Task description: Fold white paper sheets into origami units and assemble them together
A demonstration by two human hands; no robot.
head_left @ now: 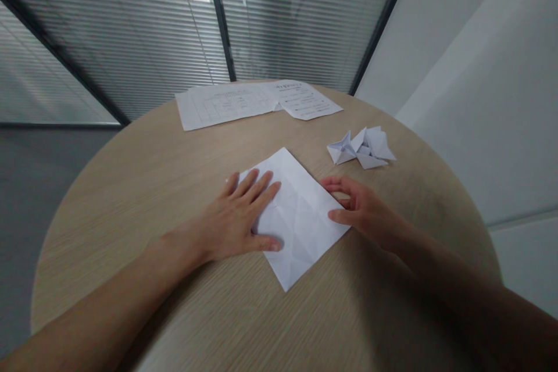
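Observation:
A square sheet of white paper (300, 209) lies on the table, turned with one corner towards me and faint crease lines across it. My left hand (244, 209) rests flat on its left side, fingers spread and covering the left corner. At the right corner is my right hand (357, 206), its thumb on top of the paper and its bent fingers along the upper right edge. The corner sits between thumb and fingers; how far the fingertips reach beneath it is hidden.
Folded white paper pieces (366, 147) stand on the round wooden table (143, 186), beyond my right hand. Printed sheets (231, 106) lie along the far edge. Behind the table are window blinds (174, 40), with a pale wall (471, 81) to the right.

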